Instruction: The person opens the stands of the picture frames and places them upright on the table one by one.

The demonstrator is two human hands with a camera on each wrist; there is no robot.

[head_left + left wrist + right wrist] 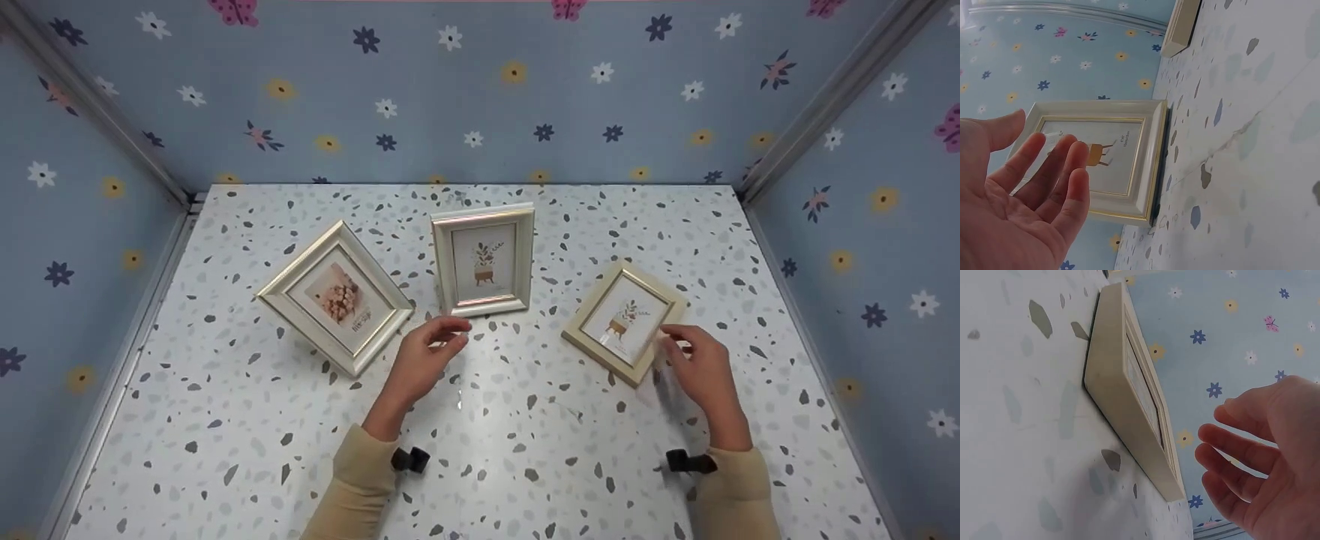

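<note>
My left hand [425,354] hovers in front of the middle picture frame [445,262], fingers loosely bent and holding nothing. That cream frame stands upright and shows a potted-plant print; the left wrist view has its lower edge [1158,163] on the table. Beside the right picture frame [583,330], a beige one with a similar plant print, is my right hand [701,364]. Its fingers are relaxed, and in the right wrist view a gap shows between the fingertips [1207,433] and the frame's side [1123,394]. A third picture frame [300,330], with a flower photo, stands turned at the left.
The white speckled table [510,465] has blue flowered walls [480,97] at the back and both sides. Metal strips [832,97] run along the wall corners. Dark wrist cameras [411,459] sit at both cuffs.
</note>
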